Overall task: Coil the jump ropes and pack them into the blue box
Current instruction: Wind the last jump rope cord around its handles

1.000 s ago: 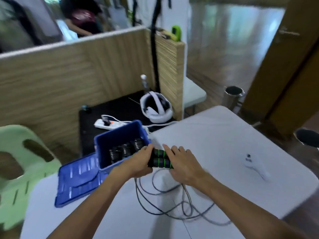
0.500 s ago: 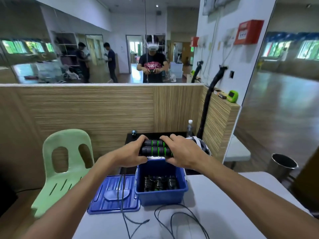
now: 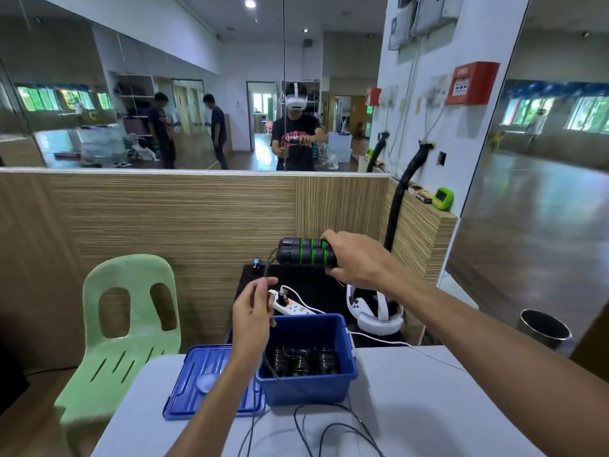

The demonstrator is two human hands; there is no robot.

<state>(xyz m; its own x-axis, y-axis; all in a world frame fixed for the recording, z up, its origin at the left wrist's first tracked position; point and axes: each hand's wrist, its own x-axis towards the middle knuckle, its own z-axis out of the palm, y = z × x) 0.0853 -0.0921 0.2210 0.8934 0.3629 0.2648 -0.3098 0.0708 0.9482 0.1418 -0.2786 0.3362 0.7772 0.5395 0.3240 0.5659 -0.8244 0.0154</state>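
Observation:
My right hand (image 3: 357, 260) grips the two black jump rope handles with green rings (image 3: 304, 252), held side by side and level, high above the blue box (image 3: 309, 387). From their left end the thin black rope (image 3: 267, 268) drops to my left hand (image 3: 252, 313), which pinches it beside the box's left wall. Below that hand the rope runs down to loose loops (image 3: 333, 433) on the white table (image 3: 428, 407). Coiled black ropes with handles (image 3: 301, 361) lie inside the box.
The blue lid (image 3: 194, 387) lies flat left of the box. A green plastic chair (image 3: 128, 328) stands at the table's left. Behind the table are a power strip (image 3: 291, 306), a white headset (image 3: 375, 311) and a wooden partition; a metal bin (image 3: 543, 328) stands to the right.
My left hand let go of the handles and slid down onto the rope. My right hand keeps both handles and has lifted them higher and to the right.

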